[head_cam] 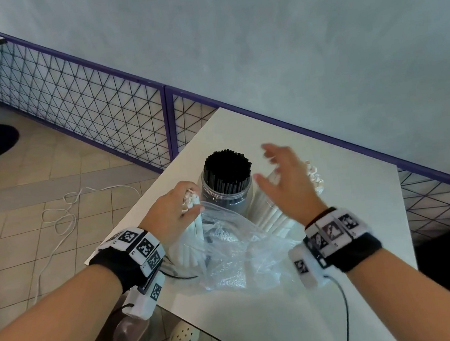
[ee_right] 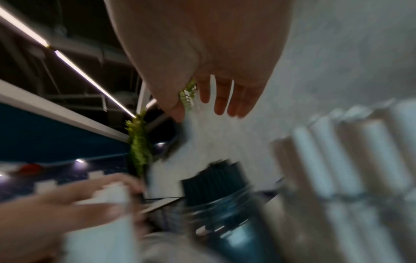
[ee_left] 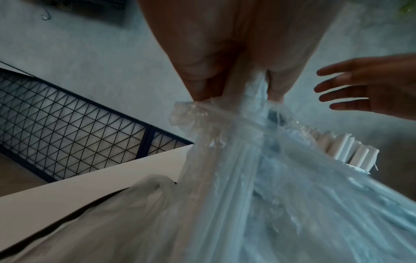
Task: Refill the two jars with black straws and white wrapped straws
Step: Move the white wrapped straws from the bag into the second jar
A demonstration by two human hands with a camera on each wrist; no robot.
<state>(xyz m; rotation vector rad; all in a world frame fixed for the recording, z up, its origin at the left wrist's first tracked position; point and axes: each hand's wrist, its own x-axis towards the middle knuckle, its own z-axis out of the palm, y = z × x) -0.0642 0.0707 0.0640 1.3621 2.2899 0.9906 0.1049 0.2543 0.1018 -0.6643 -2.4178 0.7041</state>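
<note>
Two jars on table (head_cam: 341,283): black-straw jar (head_cam: 228,195) looks full; white wrapped-straw jar (head_cam: 271,210) partly filled, seems unfinished. L hand (head_cam: 173,207) grips white wrapped straws (head_cam: 191,201) from plastic bag (head_cam: 235,249). R hand (head_cam: 286,180) spread, empty, over 2nd jar.

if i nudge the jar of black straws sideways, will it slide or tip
The jar of black straws is tall, and its straws stick out above the rim, so a high push would probably tip it. A low push would likely slide it on the smooth white table. The clear plastic bag lies against its near side.
</note>
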